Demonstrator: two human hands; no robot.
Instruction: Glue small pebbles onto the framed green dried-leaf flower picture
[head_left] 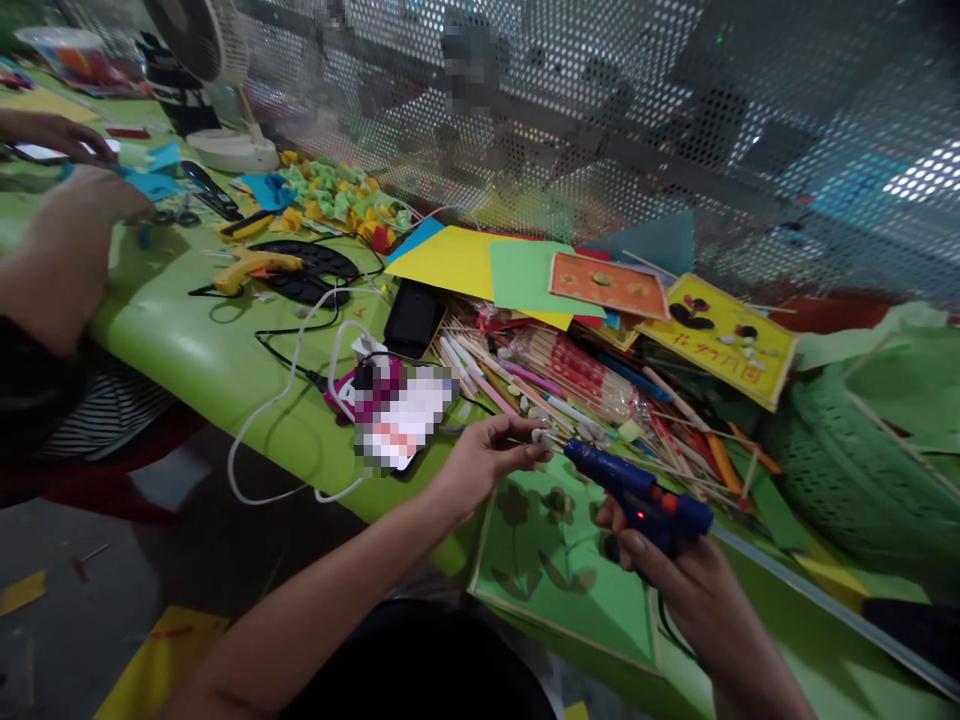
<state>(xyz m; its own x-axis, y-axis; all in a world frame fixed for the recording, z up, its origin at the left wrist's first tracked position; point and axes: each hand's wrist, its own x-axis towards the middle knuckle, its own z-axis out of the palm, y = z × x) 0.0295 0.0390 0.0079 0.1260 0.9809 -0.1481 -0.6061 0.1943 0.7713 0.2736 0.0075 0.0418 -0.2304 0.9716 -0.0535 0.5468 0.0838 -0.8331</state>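
My right hand (686, 580) is wrapped round the handle of a blue hot glue gun (630, 490), whose red light is on. A long translucent glue stick (832, 600) sticks out of its back end. Between the fingertips of my left hand (491, 460) is a small whitish piece (541, 437), perhaps a pebble or shell, held right at the gun's nozzle; whether they touch I cannot tell. Below both hands lies a green card (592, 610) edged with thin sticks, bearing flower shapes with stems and leaves.
A phone (412, 420) and a purple power strip (349, 395) with white cables lie left of my hands. Pens and stick bundles (562, 360) cover the middle. A green basket (862, 470) stands right, a yellow glue gun (255, 268) left. Another person's arm (67, 250) reaches in.
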